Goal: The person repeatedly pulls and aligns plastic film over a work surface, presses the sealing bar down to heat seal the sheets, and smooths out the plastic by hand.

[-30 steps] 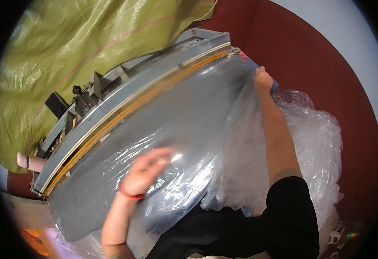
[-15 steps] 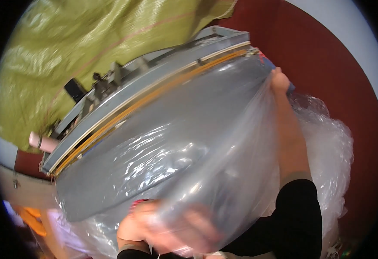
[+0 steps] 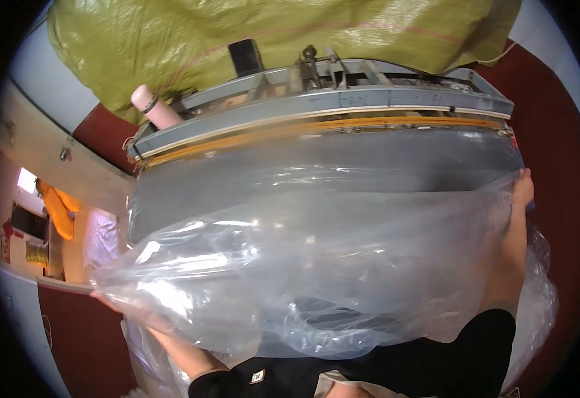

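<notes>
A wide clear plastic sheet [image 3: 369, 265] is stretched between my two hands over a grey flat work surface [image 3: 396, 152]. Out at the left, my left hand [image 3: 108, 300] is closed on the gathered corner of the sheet, partly covered by the film. At the right end of the surface, my right hand [image 3: 523, 188] pinches the sheet's other side. The film slopes down towards my body, with creases and bright reflections across it.
A grey metal frame [image 3: 283, 105] with orange strips [image 3: 343, 124] runs along the far side. On it are a pink bottle [image 3: 155, 108] and a black phone-like slab [image 3: 245, 58]. Behind hangs a yellow-green tarp [image 3: 343, 30]. More crumpled film [image 3: 538, 298] lies at right.
My left hand has moved from near my body out to the far left, spreading the sheet wide. My right hand still grips its side. The view has turned to face the frame more squarely.
</notes>
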`<state>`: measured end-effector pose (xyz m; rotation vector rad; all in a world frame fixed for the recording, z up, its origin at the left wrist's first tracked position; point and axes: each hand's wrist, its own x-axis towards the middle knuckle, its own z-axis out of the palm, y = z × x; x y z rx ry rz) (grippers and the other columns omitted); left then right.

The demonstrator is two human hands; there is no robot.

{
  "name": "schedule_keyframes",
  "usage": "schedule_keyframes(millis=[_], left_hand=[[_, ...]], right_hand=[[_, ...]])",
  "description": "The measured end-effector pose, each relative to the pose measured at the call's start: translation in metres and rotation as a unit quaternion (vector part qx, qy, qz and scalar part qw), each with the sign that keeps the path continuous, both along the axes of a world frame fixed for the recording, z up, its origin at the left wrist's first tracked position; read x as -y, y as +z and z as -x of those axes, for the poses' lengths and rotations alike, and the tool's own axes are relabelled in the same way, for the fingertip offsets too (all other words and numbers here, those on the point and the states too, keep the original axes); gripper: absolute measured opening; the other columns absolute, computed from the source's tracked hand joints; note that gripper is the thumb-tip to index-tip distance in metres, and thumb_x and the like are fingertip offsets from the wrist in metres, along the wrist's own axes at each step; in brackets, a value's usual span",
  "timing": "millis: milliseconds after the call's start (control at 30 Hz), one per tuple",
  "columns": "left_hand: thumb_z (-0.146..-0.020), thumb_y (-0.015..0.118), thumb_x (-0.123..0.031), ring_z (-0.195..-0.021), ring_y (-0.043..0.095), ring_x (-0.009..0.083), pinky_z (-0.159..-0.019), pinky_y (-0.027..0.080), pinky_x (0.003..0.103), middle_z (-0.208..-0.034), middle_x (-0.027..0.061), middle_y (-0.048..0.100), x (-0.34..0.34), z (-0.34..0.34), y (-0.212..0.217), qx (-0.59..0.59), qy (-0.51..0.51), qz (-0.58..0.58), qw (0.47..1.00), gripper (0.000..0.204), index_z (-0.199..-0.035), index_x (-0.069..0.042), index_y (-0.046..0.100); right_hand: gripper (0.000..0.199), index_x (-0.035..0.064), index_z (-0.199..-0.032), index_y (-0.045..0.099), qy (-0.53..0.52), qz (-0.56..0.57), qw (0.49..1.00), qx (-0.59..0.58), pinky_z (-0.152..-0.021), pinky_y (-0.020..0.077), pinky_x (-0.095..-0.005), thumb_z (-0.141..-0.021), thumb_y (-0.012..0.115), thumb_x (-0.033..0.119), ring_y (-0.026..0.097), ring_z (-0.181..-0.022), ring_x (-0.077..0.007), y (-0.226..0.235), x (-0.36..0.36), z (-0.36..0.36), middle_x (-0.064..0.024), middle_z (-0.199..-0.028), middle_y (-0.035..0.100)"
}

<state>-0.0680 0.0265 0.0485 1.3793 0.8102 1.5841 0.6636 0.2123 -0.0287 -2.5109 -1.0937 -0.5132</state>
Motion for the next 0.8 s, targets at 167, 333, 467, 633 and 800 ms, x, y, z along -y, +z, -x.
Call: schedule_keyframes(millis=[167, 333, 467, 633, 800], left_hand=[[-0.086, 0.046, -0.025, -0.079, 0.056, 0.0279, -0.072, 0.046, 0.037, -0.083, 0.011, 0.058, 0.034, 0.073, -0.043, 0.01, 0.184, 0.025, 0.983, 0.03, -0.105, -0.003, 0.053], [-0.088, 0.042, -0.02, -0.063, 0.051, 0.0131, -0.059, 0.044, 0.025, -0.074, -0.0001, 0.052, -0.003, 0.204, 0.004, 0.19, 0.47, 0.204, 0.838, 0.016, -0.087, -0.007, 0.051], [-0.085, 0.048, -0.023, -0.066, 0.056, 0.0256, -0.058, 0.042, 0.034, -0.069, 0.0144, 0.057, -0.031, 0.208, 0.12, -0.592, 0.629, 0.084, 0.497, 0.024, -0.07, -0.005, 0.053], [-0.072, 0.056, -0.006, -0.09, 0.052, 0.0295, -0.074, 0.043, 0.036, -0.094, 0.0126, 0.056, -0.076, 0.157, 0.166, -0.7, 0.536, -0.169, 0.439, 0.015, -0.087, -0.006, 0.056], [-0.072, 0.063, -0.024, -0.128, 0.015, 0.034, -0.099, 0.022, 0.049, -0.136, 0.0106, 0.027, -0.086, 0.035, 0.078, -0.722, 0.022, -0.066, 0.688, 0.06, -0.125, -0.01, 0.039]], right_hand=[[0.027, 0.0075, -0.094, 0.046, -0.005, 0.001, 1.0, 0.011, -0.064, 0.0405, -0.0495, -0.089, 0.034, 0.031, 0.054, -0.079, -0.0409, -0.005, -0.005, 0.0, -0.0217, -0.082, 0.058], [0.029, 0.0065, -0.094, 0.046, -0.003, 0.004, 1.0, 0.013, -0.063, 0.0403, -0.0495, -0.09, 0.032, 0.031, 0.054, -0.079, -0.0409, -0.006, -0.001, -0.009, -0.022, -0.082, 0.057], [0.03, 0.0059, -0.093, 0.045, 0.011, 0.006, 1.0, 0.016, -0.063, 0.0401, -0.0492, -0.09, 0.031, 0.032, 0.053, -0.079, -0.041, -0.002, -0.003, -0.002, -0.0215, -0.082, 0.057], [0.03, 0.0054, -0.091, 0.045, 0.028, -0.016, 0.999, 0.011, -0.063, 0.04, -0.0483, -0.09, 0.03, 0.031, 0.053, -0.08, -0.0412, -0.005, -0.004, -0.002, -0.0211, -0.083, 0.057], [0.03, 0.006, -0.09, 0.046, -0.01, 0.001, 1.0, -0.001, -0.063, 0.04, -0.0478, -0.091, 0.03, 0.032, 0.052, -0.079, -0.041, -0.003, 0.002, -0.003, -0.0205, -0.084, 0.057]])
